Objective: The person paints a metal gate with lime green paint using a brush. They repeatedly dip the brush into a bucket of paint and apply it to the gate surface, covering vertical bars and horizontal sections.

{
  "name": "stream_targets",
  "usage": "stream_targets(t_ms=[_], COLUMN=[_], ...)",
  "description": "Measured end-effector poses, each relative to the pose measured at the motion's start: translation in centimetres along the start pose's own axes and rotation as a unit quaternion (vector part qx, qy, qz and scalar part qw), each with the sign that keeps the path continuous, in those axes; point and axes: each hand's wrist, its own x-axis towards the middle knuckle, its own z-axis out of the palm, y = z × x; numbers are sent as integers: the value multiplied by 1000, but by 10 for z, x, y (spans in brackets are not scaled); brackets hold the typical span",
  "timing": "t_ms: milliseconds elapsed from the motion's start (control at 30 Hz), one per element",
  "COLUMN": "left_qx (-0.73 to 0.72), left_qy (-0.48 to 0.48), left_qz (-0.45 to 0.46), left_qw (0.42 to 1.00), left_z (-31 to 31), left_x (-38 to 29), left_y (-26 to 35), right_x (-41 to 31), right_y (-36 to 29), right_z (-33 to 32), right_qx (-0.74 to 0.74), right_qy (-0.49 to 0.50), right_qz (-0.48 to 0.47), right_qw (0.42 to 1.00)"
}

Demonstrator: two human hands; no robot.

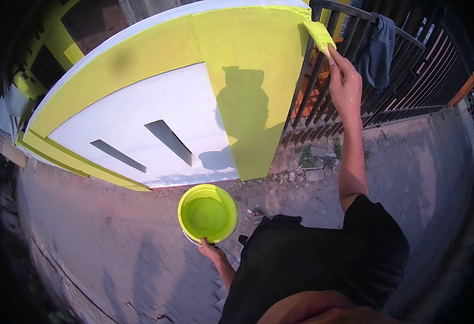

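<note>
My right hand (346, 85), with small paint specks on it, grips a paintbrush (321, 37) covered in yellow-green paint. The bristles are at the upper right corner of a low wall (257, 44), beside the gate; whether they touch it I cannot tell. The wall has a yellow-green border around a white panel (139, 109) with two slanted slots. My left hand (211, 251) holds a bucket (185, 198) by its near rim, thumb over the edge, low in front of my body. Yellow-green paint lies inside the bucket. Its outer side is mostly hidden.
A dark metal gate (326, 117) adjoins the wall on the right, with a grey cloth (376, 52) hung over its top. Rubble and small weeds (307, 158) lie at its foot. Paving (139, 231) spreads below the wall. My shadow falls on the wall.
</note>
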Motion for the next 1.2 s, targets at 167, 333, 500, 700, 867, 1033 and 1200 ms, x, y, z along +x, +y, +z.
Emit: stream_targets(t_ms=[167, 333, 500, 700, 867, 1033, 1200], left_qx=[-26, -7, 0, 3, 19, 47, 64], left_qy=[-17, -23, -45, -121, -136, -158, -149], left_qz=[-34, -48, -75, -83, -86, -98, -92], left_qw=[999, 999, 996, 989, 987, 982, 982], left_z=[15, 26, 26, 30, 22, 16, 14], left_x=[27, 48, 73, 121, 153, 175, 191], left_y=[-8, -8, 0, 11, 41, 67, 73], right_x=[26, 2, 1, -53, -111, -42, -72], right_y=[-4, -6, -24, -39, -58, -79, -18], right_z=[9, 3, 22, 93, 74, 57, 111], right_qx=[-12, -41, -30, -109, -130, -138, -151], right_qy=[20, -71, 49, 0, -91, 85, 46], right_qz=[-34, 105, -12, 29, 98, -36, 24], right_qw=[999, 991, 998, 994, 982, 986, 987])
